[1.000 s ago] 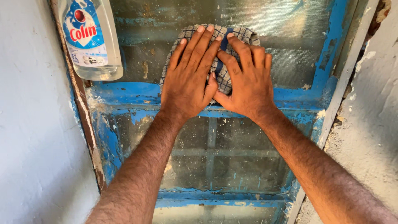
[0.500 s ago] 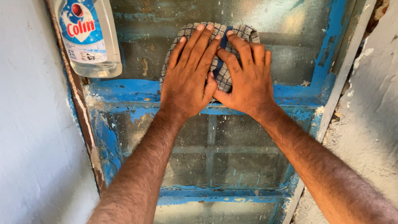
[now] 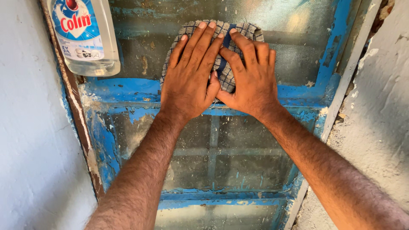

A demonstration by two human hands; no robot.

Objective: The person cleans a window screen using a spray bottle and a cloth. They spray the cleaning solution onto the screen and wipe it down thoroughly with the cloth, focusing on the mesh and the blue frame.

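Both forearms reach up from the bottom edge of the view and meet at the blue window frame (image 3: 128, 91), a wooden frame with worn, flaking paint and dusty panes. Below the frame's horizontal crossbar, the lower pane (image 3: 221, 157) shows streaks and specks of old paint, with a faint bar visible behind the glass.

Just above that crossbar, the left hand (image 3: 189, 81) lies flat with its fingers spread and extended, palm pressing on a checked cloth (image 3: 226, 74). The right hand (image 3: 251, 81) sits just beside it, also flat and open, its thumb touching the left hand's thumb side. Neither grip pinches anything; both are spread and pressed palm-down on the cloth. The cloth, a grey-and-white check with a dark blue stripe showing between the two hands, lies against the upper pane (image 3: 294, 55) directly above the crossbar, its top edge showing past the fingertips.

Left of the hands, at the frame's upper left corner, a clear plastic bottle (image 3: 87, 38) with a blue label and a pale liquid stands out against the frame's left post. Beyond the frame's left side is a pale painted wall (image 3: 30, 127); beyond its right side, rough grey plaster (image 3: 379, 106).
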